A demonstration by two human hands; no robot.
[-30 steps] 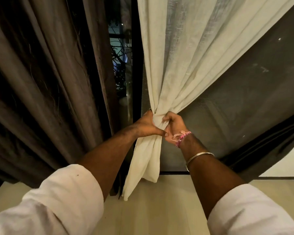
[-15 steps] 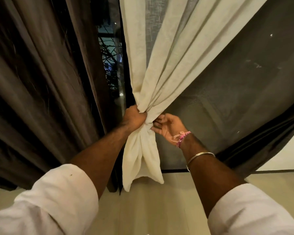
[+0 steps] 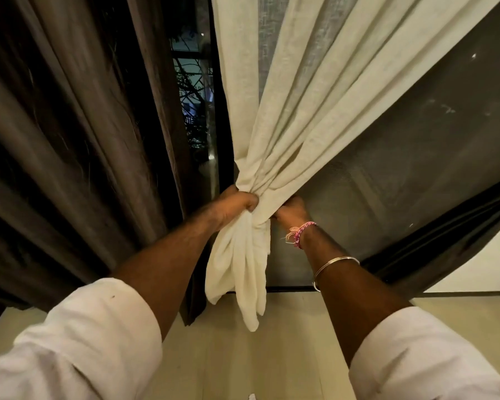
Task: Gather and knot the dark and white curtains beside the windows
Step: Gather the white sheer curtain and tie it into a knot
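A white curtain (image 3: pixel 286 125) hangs beside a dark window (image 3: pixel 195 105), bunched into a rope at waist height, its tail dangling toward the floor (image 3: pixel 272 356). The left hand (image 3: pixel 237 204) grips the bunch in a fist. The right hand (image 3: pixel 290 210) reaches behind it, fingers hidden, so its grip cannot be told. The knot seems unfinished; next likely comes wrapping the tail. A dark curtain (image 3: pixel 70 140) hangs loose at left.
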